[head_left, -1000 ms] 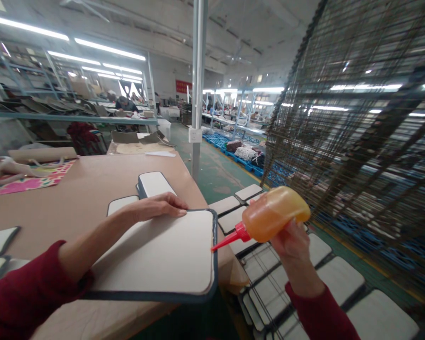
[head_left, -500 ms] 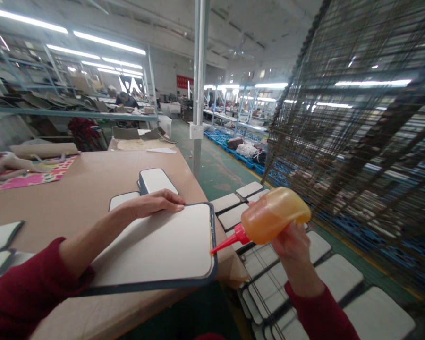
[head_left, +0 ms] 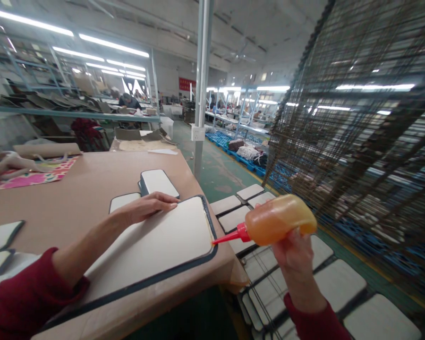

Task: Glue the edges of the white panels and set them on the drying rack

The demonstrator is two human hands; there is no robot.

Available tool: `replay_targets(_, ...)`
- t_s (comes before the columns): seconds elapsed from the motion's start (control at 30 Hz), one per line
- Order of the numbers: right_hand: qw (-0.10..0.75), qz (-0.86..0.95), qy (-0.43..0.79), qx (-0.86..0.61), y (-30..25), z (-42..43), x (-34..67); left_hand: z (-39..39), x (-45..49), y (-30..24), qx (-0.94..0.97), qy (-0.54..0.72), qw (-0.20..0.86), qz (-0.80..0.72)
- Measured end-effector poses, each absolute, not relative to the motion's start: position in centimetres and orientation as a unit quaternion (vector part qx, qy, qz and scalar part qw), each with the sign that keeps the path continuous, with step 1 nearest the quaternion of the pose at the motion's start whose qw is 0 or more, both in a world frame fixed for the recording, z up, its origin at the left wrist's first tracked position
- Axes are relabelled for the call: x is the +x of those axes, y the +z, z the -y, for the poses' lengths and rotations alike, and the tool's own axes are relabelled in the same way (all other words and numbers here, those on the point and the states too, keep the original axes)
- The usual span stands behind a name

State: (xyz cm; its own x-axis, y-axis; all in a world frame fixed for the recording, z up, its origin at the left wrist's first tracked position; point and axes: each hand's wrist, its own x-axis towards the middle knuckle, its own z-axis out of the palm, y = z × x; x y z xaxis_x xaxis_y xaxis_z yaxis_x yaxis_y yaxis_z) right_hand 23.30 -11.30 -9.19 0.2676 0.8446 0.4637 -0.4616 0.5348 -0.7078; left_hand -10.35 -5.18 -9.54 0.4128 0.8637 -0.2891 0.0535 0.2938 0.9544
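- Steadily, my right grip (head_left: 293,245) wraps the translucent amber bottle (head_left: 278,218), its tapered red nozzle (head_left: 235,233) at the right rim (head_left: 211,222) of the dark-edged white rounded panel (head_left: 159,245) over the brown counter (head_left: 102,174).
- My left grip (head_left: 148,207) lies on the panel's far edge; whether pinching, I can't tell.
- Best squeeze evenly, nozzle tracing the rim.

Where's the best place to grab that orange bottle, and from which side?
Probably around the fat, rounded body of the bottle, coming from below and the right, where the right hand holds it. The bottle is tipped nearly sideways, with its thin red spout pointing left to the edge of the white board, so the wide body offers more to hold.
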Motion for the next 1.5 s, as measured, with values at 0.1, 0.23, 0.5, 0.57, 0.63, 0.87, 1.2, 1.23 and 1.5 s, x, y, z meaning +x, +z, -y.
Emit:
replay_targets(0.1, 0.781, 0.423, 0.403, -0.222, -9.5, 11.4, 23.2, 5.2, -10.4, -9.8, 0.498, 0.322, 0.661, -0.46)
replay_targets(0.23, 0.796, 0.412, 0.386, -0.22, -9.6, 11.6, 22.9, 5.3, -9.9, -9.9, 0.47, 0.348, 0.661, -0.469)
replay_targets(0.5, 0.823, 0.409, 0.32, -0.229, -10.4, 11.4, 22.8, 5.1, -9.4, -11.7, 0.425, 0.385, 0.686, -0.448)
replay_targets(0.57, 0.825, 0.409, 0.314, -0.229, -10.6, 11.2, 22.9, 5.0, -9.3, -12.2, 0.418, 0.393, 0.692, -0.439)
replay_targets(0.63, 0.825, 0.409, 0.313, -0.234, -10.9, 11.0, 22.9, 5.1, -9.0, -12.5, 0.408, 0.404, 0.695, -0.433)
replay_targets(0.87, 0.826, 0.404, 0.312, -0.239, -10.7, 10.0, 22.6, 5.7, -8.3, -12.6, 0.365, 0.441, 0.692, -0.441)
replay_targets(1.2, 0.827, 0.384, 0.315, -0.263, -11.2, 8.6, 22.2, 5.9, -8.7, -13.9, 0.378, 0.446, 0.69, -0.428)
replay_targets(1.23, 0.826, 0.384, 0.318, -0.262, -11.2, 8.5, 22.2, 5.9, -8.8, -14.0, 0.38, 0.445, 0.689, -0.428)
replay_targets(1.5, 0.825, 0.366, 0.347, -0.257, -11.5, 8.3, 21.4, 6.2, -9.5, -14.7, 0.404, 0.444, 0.678, -0.425)
